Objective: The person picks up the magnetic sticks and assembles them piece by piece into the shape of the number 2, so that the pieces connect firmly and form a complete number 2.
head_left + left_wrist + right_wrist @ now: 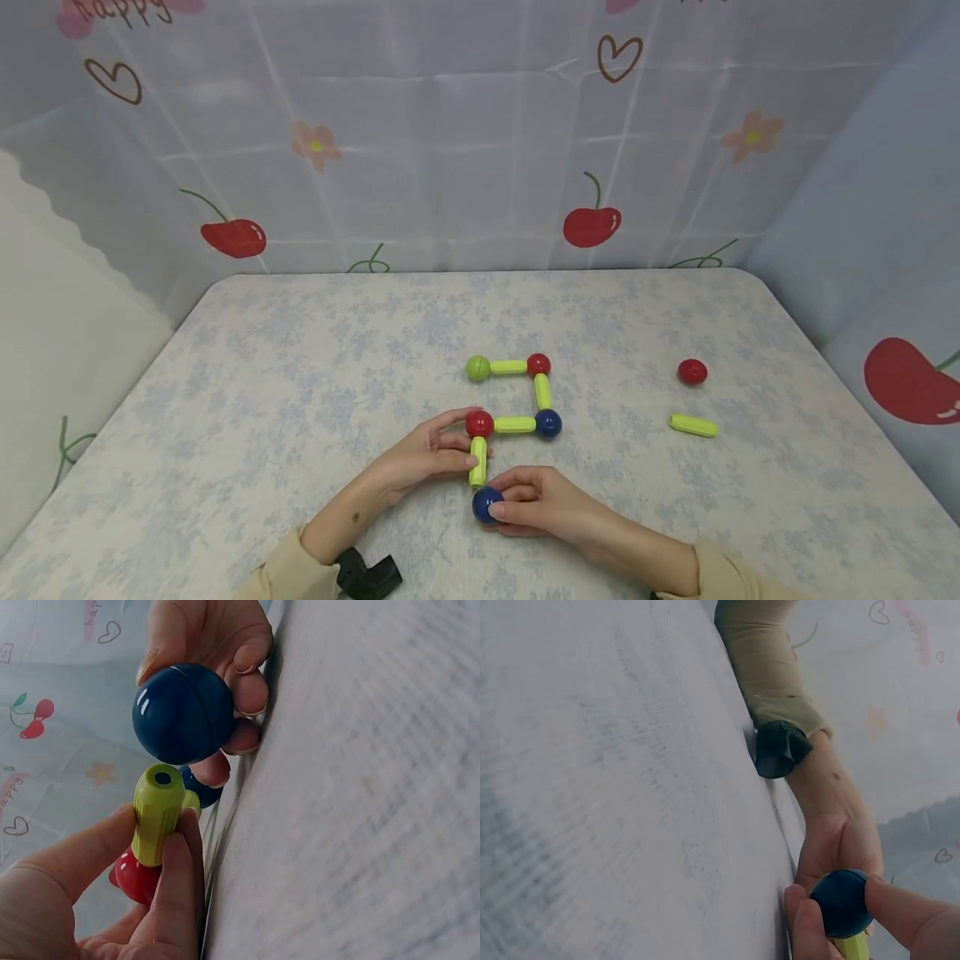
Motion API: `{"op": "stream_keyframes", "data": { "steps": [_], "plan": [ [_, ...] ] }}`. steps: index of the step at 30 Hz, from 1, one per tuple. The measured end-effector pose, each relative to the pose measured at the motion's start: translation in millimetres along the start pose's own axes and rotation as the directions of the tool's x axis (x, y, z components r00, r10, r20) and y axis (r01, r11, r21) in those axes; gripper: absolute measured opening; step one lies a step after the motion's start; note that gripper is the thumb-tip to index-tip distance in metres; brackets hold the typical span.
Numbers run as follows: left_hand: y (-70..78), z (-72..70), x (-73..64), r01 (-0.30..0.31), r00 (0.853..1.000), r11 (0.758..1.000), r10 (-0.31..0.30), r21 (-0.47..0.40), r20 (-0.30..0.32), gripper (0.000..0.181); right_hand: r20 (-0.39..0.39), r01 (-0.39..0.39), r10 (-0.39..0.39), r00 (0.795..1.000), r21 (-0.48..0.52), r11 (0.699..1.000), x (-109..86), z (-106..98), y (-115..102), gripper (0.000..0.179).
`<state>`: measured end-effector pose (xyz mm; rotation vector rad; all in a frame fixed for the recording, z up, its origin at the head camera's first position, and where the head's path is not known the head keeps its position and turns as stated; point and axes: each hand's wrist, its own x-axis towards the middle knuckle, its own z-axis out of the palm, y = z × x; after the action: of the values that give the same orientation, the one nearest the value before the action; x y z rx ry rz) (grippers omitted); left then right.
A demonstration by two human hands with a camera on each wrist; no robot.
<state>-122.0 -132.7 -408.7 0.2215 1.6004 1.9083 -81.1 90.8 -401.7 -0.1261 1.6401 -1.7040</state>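
My left hand (427, 454) pinches a yellow-green rod (477, 463) between thumb and fingers, its holed end facing the right hand in the left wrist view. That rod's far end meets a red ball (480, 423), from which another rod (514, 425) runs to a blue ball (548, 424). An upright rod (543, 392) leads on to a second red ball (538, 365), then a top rod (508, 367) ends at a green ball (477, 368). My right hand (551, 504) grips a loose blue ball (184, 714) close by the pinched rod's end, with a small gap in the left wrist view.
To the right on the patterned tabletop (300, 358) lie a red ball (692, 372) and a yellow-green rod (693, 426). Printed curtains (465, 167) stand behind and at the sides. A black device (369, 575) sits at the left wrist.
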Motion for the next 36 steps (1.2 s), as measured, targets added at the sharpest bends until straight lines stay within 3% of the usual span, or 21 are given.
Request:
{"op": "stream_keyframes", "data": {
  "steps": [11, 25, 31, 36],
  "plan": [
    [-1.4, -1.2, 1.7, -0.023, 1.0, 0.999, 0.024, -0.022, 0.008, 0.069, -0.025, -0.028, 0.031, 0.999, 0.095, 0.995, 4.9, 7.9, -0.3, 0.035],
    [-0.9, 1.5, -0.3, -0.036, 0.999, 0.999, 0.036, -0.006, 0.022, 0.081, -0.054, 0.01, -0.004, 0.999, 0.104, 0.995, 4.3, 12.9, 0.7, 0.032],
    [-1.1, 3.3, -1.0, -0.039, 0.999, 0.999, 0.039, 0.0, -0.019, 0.081, -0.049, 0.064, -0.061, 0.997, 0.064, 0.996, -3.6, 6.6, -0.2, 0.036],
    [-1.0, 4.2, -1.3, -0.027, 0.997, 0.999, 0.03, 0.041, -0.065, 0.08, -0.061, 0.093, -0.091, 0.994, 0.029, 0.995, -14.4, -11.4, -0.3, 0.036]
  ]
}}
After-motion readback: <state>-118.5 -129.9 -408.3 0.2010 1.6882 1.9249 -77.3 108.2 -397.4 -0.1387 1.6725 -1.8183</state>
